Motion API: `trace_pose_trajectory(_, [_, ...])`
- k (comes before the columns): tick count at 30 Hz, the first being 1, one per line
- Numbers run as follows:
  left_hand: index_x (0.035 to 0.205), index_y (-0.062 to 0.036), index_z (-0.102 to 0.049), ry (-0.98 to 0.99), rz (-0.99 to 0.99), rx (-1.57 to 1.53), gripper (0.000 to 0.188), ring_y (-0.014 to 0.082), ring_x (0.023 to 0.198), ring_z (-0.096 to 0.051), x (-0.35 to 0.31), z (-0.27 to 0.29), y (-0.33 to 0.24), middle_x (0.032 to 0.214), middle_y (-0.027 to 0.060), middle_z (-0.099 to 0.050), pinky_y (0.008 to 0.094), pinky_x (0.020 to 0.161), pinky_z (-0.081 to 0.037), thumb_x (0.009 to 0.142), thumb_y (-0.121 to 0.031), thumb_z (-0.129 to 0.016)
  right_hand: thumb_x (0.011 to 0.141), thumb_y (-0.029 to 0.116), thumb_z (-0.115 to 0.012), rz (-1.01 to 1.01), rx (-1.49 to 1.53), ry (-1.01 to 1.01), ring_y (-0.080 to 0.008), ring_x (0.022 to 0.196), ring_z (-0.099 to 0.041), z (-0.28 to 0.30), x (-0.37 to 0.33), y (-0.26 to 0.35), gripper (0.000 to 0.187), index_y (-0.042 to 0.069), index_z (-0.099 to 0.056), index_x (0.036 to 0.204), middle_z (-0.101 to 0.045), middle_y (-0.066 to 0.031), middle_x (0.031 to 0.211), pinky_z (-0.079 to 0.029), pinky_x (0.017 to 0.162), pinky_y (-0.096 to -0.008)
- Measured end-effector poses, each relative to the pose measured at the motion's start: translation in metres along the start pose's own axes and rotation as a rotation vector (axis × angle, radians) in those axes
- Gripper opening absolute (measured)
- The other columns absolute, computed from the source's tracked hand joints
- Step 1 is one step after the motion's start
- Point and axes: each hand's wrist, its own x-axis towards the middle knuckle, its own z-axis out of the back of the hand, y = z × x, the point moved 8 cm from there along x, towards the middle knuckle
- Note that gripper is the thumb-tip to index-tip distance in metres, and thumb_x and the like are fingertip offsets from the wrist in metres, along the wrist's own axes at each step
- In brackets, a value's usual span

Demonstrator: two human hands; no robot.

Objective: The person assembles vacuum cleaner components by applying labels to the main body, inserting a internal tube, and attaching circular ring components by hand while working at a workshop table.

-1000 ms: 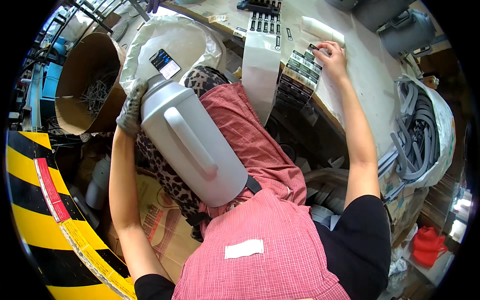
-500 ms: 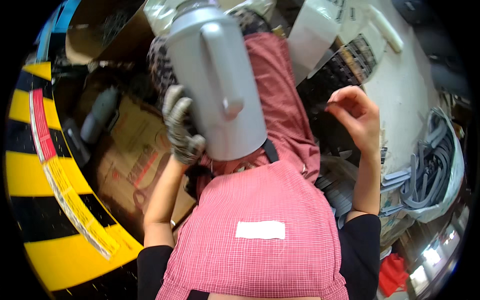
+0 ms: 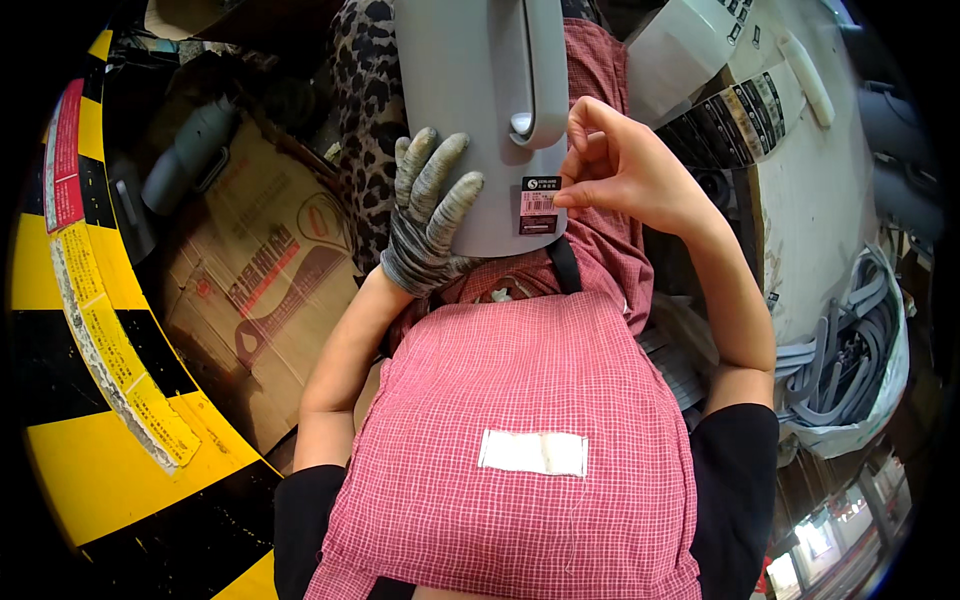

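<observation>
A grey insulated jug (image 3: 470, 130) with a long side handle (image 3: 545, 80) lies across my lap, its base toward me and its far end cut off by the upper edge. My left hand (image 3: 428, 205), in a grey-striped knit glove, cups the jug near the base, its fingers apart along the side. My bare right hand (image 3: 635, 170) touches a small black-and-pale label sticker (image 3: 540, 206) with thumb and fingertips at its right edge. This sticker lies against the jug's wall below the handle.
A strip of dark labels (image 3: 735, 115) lies at the right by a white surface (image 3: 810, 190). Farther right, a plastic bag (image 3: 885, 385) holds several grey handles (image 3: 850, 350). On the left are flattened cardboard (image 3: 270, 280), another grey jug (image 3: 190, 150) and a yellow-black striped edge (image 3: 90, 400).
The jug has shifted farther from me and stands straighter in view. My right hand has come left to the jug, where the label now shows. My left fingers have spread over its side.
</observation>
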Motion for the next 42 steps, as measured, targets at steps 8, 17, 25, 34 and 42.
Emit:
trace_pose_trajectory(8, [0.132,-0.0364,-0.063,0.035,-0.052,-0.009,0.048,0.0401,0.151,-0.024,-0.005,-0.009,0.001,0.157,0.0148,-0.039,0.0583,0.124,-0.012,0.086,-0.040,-0.075,0.086,-0.004,-0.073,0.014,-0.164,-0.034,-0.0145,0.074,-0.071,-0.007,0.009,0.000,0.034,0.001,-0.041,0.096,-0.070,-0.0129,0.079,-0.056,0.067,-0.0300])
trace_pose_trajectory(17, [0.129,-0.0404,-0.067,0.031,-0.091,0.437,0.043,0.0401,0.149,-0.025,-0.002,-0.012,-0.009,0.157,0.0049,-0.041,0.0634,0.122,-0.017,0.088,-0.027,-0.068,0.073,0.010,-0.086,-0.008,-0.563,-0.308,-0.0166,0.074,-0.062,0.055,-0.006,-0.045,0.041,0.003,-0.052,0.094,-0.062,-0.0065,0.079,-0.051,0.071,-0.0303])
trace_pose_trajectory(25, [0.133,-0.0293,-0.061,0.056,-0.051,0.052,0.042,0.0348,0.148,-0.031,-0.012,-0.012,0.005,0.150,0.0048,-0.050,0.0623,0.123,-0.014,0.092,-0.027,-0.064,0.092,0.010,-0.070,-0.098,-0.066,-0.294,-0.0095,0.085,-0.067,-0.009,-0.047,-0.052,0.019,-0.002,-0.073,0.105,-0.074,-0.0058,0.089,-0.054,0.078,-0.0252])
trace_pose_trajectory(34, [0.137,-0.0184,-0.057,0.076,0.008,0.098,0.049,0.0377,0.147,-0.032,0.009,-0.013,-0.013,0.150,0.0091,-0.051,0.0622,0.123,-0.013,0.089,-0.027,-0.065,0.091,0.015,-0.074,-0.236,0.231,-0.325,-0.0065,0.077,-0.061,-0.028,-0.044,-0.055,0.019,-0.003,-0.073,0.097,-0.070,-0.0017,0.083,-0.050,0.071,-0.0227])
trace_pose_trajectory(42, [0.144,-0.0053,-0.045,0.053,0.041,0.070,0.060,0.0390,0.148,-0.031,-0.001,-0.019,-0.008,0.151,0.0146,-0.049,0.0600,0.124,-0.009,0.093,-0.029,-0.066,0.090,0.007,-0.076,-0.055,0.444,-0.302,-0.0039,0.075,-0.060,-0.035,-0.068,-0.027,0.011,-0.002,-0.071,0.092,-0.068,0.0000,0.082,-0.045,0.066,-0.0194])
